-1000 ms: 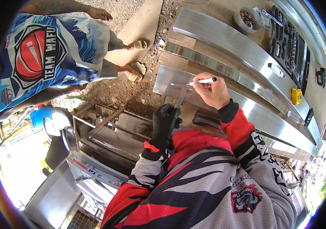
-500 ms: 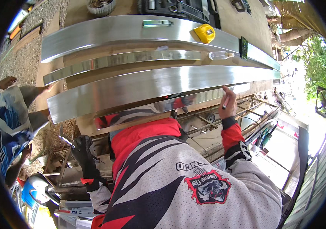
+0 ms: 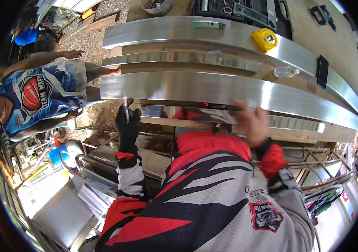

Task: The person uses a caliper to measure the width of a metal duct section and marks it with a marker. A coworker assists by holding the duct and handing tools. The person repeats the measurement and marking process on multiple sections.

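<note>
My left hand (image 3: 128,127), in a black glove, is closed round a slim silver pen-like tool (image 3: 126,110) held upright. It is beside the left end of a long brushed-metal bar (image 3: 179,86), just below its near edge. My bare right hand (image 3: 253,126) is smeared by motion over the near edge of that bar; what its fingers hold cannot be made out. Under the hand lies a narrower shiny metal strip (image 3: 290,123) that mirrors my red and grey shirt.
Beyond lie a thin metal strip (image 3: 145,59) and another wide bar (image 3: 153,34). On or beside them are a green-and-silver cutter (image 3: 208,25), yellow tape measure (image 3: 265,40), clear bottle (image 3: 286,72) and black phone (image 3: 322,71). Behind is an open toolbox (image 3: 246,14). A person (image 3: 40,94) stands at left.
My view has shifted left. My left hand has risen to the bar's left end with the tool. My right hand, which held a marker, has moved left along the bar.
</note>
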A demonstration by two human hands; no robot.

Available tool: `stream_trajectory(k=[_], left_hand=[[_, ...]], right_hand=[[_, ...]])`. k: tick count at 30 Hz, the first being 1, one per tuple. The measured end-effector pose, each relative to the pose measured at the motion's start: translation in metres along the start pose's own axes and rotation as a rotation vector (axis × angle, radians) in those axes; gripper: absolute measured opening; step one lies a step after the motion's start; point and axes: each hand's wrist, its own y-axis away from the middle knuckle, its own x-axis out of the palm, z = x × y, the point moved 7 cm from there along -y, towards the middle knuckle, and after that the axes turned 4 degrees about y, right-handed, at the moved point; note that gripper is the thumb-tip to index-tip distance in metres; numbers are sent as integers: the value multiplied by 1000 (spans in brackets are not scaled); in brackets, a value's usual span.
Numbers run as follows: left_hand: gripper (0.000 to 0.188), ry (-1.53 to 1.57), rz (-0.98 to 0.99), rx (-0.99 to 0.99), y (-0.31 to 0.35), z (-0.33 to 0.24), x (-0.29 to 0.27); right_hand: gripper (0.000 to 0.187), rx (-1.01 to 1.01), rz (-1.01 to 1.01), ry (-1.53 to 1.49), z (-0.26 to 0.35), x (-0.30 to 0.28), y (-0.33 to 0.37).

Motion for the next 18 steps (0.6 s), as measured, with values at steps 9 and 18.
stream_trajectory(k=[9, 18], left_hand=[[30, 58, -232, -161, 45, 37, -20], [19, 278, -320, -225, 57, 96, -26]], right_hand=[[51, -785, -75, 549, 96, 70, -51], [45, -737, -56, 550, 88, 94, -58]])
